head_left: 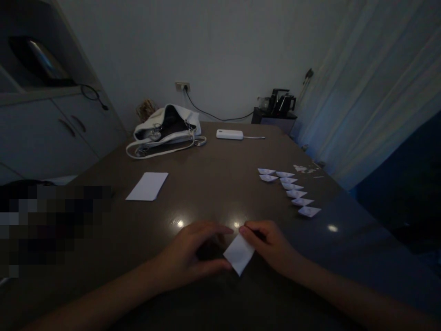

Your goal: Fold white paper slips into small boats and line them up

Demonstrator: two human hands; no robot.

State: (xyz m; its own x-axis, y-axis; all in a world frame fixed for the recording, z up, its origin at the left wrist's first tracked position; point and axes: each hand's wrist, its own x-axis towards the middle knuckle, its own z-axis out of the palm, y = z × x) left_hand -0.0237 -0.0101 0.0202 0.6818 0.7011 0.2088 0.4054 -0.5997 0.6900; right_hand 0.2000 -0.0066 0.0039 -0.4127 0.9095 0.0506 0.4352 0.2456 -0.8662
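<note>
A small white folded paper (239,253), roughly diamond-shaped, is held just above the table near its front. My right hand (267,241) pinches its upper right edge between thumb and fingers. To the left, my left hand (198,250) has thumb and fingers spread apart; its thumb tip is at the paper's left corner, and I cannot tell whether it touches. Several folded paper boats (296,194) stand in a slanting row on the right, with a shorter row beside them. A stack of white paper sheets (147,186) lies on the left.
On the brown table (220,184), a white handbag (168,128) and a white power bank (229,134) with a short cable lie at the back. Paper scraps (305,169) are near the right edge. A black kettle (285,105) stands beyond the table. A curtain (365,82) hangs at right.
</note>
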